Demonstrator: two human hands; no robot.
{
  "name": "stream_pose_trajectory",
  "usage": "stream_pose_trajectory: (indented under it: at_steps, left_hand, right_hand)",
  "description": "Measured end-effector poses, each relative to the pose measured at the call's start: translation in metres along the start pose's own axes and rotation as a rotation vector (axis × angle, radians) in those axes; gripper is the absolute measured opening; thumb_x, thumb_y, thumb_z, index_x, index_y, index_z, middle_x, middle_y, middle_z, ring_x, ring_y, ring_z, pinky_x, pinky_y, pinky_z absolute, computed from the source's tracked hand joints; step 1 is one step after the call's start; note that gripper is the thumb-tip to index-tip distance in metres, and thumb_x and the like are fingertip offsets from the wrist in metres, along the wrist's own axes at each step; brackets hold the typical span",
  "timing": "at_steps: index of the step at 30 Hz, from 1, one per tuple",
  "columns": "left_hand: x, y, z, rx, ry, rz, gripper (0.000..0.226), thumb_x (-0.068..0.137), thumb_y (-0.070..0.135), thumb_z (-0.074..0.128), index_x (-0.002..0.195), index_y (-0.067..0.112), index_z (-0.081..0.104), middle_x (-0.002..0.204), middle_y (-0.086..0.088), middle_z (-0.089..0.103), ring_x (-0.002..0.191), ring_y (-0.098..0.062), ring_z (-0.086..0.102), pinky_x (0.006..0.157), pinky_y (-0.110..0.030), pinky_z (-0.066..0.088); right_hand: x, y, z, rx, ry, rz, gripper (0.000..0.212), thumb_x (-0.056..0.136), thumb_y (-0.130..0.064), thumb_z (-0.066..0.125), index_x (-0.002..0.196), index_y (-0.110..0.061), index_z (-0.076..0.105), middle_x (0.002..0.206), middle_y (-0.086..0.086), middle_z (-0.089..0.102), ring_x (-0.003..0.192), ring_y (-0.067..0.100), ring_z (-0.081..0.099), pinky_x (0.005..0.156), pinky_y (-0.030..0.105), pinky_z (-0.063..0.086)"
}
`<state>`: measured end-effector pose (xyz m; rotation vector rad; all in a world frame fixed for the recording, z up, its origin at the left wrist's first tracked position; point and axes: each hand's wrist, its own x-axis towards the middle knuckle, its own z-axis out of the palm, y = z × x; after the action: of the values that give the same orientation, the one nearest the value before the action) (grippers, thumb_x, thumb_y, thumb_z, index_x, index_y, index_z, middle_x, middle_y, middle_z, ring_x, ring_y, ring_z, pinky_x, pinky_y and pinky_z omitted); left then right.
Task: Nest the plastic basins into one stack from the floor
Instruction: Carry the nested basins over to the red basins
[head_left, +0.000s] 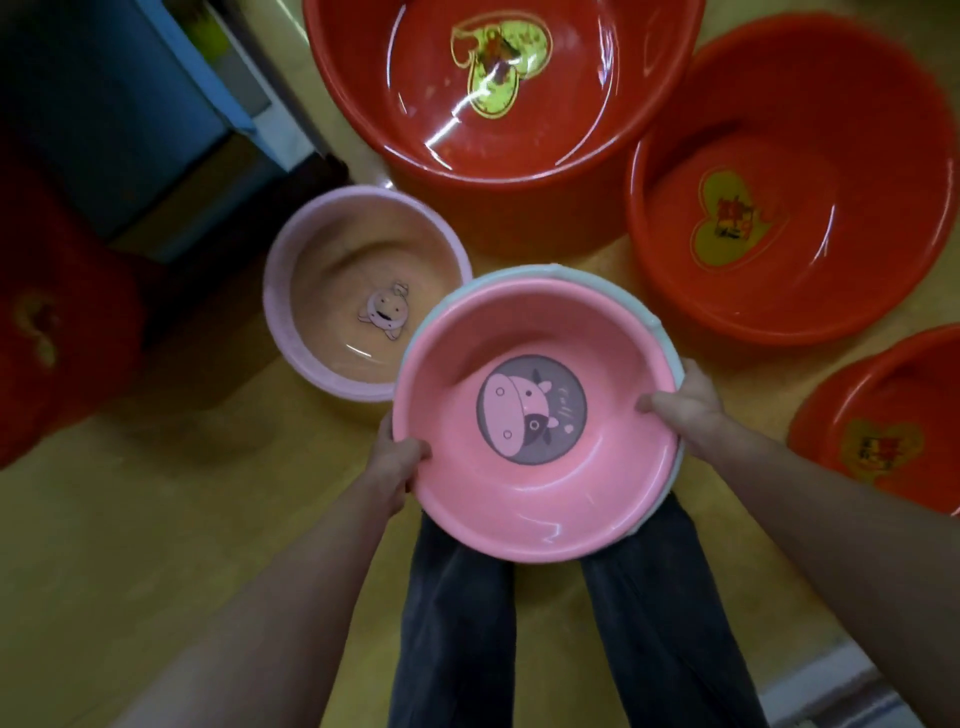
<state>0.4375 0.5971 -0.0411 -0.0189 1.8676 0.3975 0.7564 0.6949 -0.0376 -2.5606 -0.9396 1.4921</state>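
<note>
Now pink basin (535, 421) upright, mouth skyward

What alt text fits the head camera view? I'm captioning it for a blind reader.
Two hands, left and right, hold a pink basin nested in a pale blue basin above a wooden floor. A lilac basin and three red basins sit on the floor around it.

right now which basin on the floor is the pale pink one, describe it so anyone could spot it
Start at the biggest red basin at the top. Just below its left edge, on the floor, sits the pale pink basin. It alone has a small cartoon face sticker inside, and no hand touches it.
</note>
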Motion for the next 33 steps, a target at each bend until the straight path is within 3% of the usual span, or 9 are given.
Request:
stream_pose_trajectory:
  at_steps: [4,10,14,19,24,28,33]
  left_hand:
    - [-0.016,0.018,-0.042,0.013,-0.005,-0.011,0.07,0.071,-0.004,0.052,0.132,0.03,0.044,0.105,-0.004,0.063,0.082,-0.024,0.058,0.058,-0.032,0.051]
    - [-0.019,0.056,-0.11,0.036,0.029,-0.015,0.061,0.075,-0.004,0.053,0.132,0.017,0.046,0.093,-0.004,0.061,0.076,-0.024,0.057,0.052,-0.027,0.046]
    - [-0.01,0.076,-0.143,0.012,0.083,0.005,0.059,0.075,-0.007,0.054,0.13,0.013,0.048,0.106,-0.012,0.062,0.076,-0.024,0.058,0.057,-0.029,0.049]
    - [0.012,0.097,-0.166,-0.038,0.121,0.026,0.064,0.075,-0.01,0.052,0.131,0.021,0.048,0.111,-0.009,0.058,0.091,-0.03,0.055,0.065,-0.032,0.048]
    - [0.031,0.112,-0.177,-0.109,0.145,-0.001,0.072,0.076,-0.012,0.05,0.137,0.025,0.042,0.112,-0.006,0.055,0.089,-0.028,0.054,0.06,-0.031,0.047]
    - [0.048,0.124,-0.178,-0.146,0.163,-0.049,0.07,0.077,-0.01,0.052,0.138,0.021,0.039,0.109,-0.007,0.054,0.075,-0.022,0.055,0.057,-0.032,0.047]
    - [0.077,0.145,-0.171,-0.136,0.142,-0.063,0.075,0.073,-0.01,0.053,0.139,0.025,0.039,0.118,-0.009,0.056,0.081,-0.024,0.057,0.057,-0.034,0.05]
  right_hand:
    - [-0.029,-0.038,0.014,-0.051,0.007,-0.021,0.074,0.067,-0.004,0.076,0.135,-0.013,0.05,0.12,0.014,0.063,0.106,0.035,0.06,0.092,0.042,0.051]
    - [-0.064,-0.093,0.055,-0.043,-0.012,-0.056,0.069,0.068,-0.008,0.073,0.133,-0.016,0.052,0.115,0.013,0.063,0.095,0.03,0.059,0.084,0.037,0.051]
    - [-0.072,-0.123,0.086,-0.017,-0.033,-0.066,0.071,0.069,-0.01,0.073,0.135,-0.016,0.049,0.116,0.013,0.062,0.094,0.031,0.058,0.08,0.038,0.052]
    - [-0.063,-0.159,0.116,-0.001,-0.123,-0.114,0.065,0.069,-0.007,0.072,0.132,-0.012,0.053,0.119,0.016,0.062,0.105,0.034,0.06,0.09,0.044,0.054]
    - [-0.044,-0.202,0.14,-0.05,-0.122,-0.154,0.076,0.067,-0.006,0.075,0.138,-0.014,0.049,0.125,0.015,0.061,0.111,0.034,0.06,0.092,0.045,0.054]
    - [-0.02,-0.229,0.152,-0.107,-0.13,-0.205,0.077,0.068,-0.009,0.076,0.139,-0.014,0.048,0.125,0.013,0.061,0.111,0.032,0.058,0.087,0.037,0.052]
    - [0.01,-0.246,0.163,-0.109,-0.113,-0.196,0.076,0.067,-0.011,0.076,0.138,-0.018,0.05,0.125,0.011,0.062,0.108,0.03,0.059,0.078,0.029,0.045]
